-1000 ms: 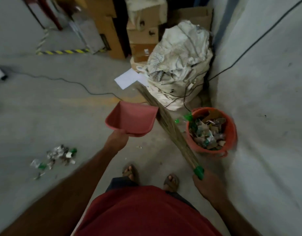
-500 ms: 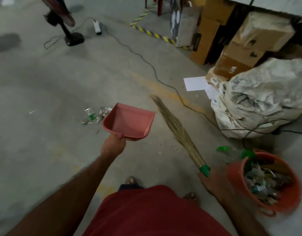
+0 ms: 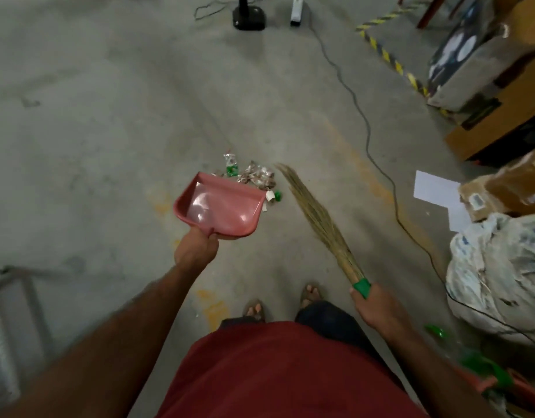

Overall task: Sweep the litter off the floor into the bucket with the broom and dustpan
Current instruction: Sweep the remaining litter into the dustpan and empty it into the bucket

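Note:
My left hand grips the handle of an empty pink dustpan, held above the floor with its mouth facing away from me. A small pile of litter, crumpled wrappers and green bits, lies on the concrete just beyond the pan's front edge. My right hand holds the green grip of a grass broom, whose bristles point forward to the right of the litter. Only a blurred strip of the orange bucket shows at the bottom right corner.
A black cable runs across the floor on the right. A stuffed white sack, cardboard boxes and white paper sheets line the right side. A fan base stands far ahead. Metal bars sit at the left.
I have turned left, away from the bucket. The litter pile now lies straight ahead, just past the dustpan, and the bucket has slid to the bottom right corner.

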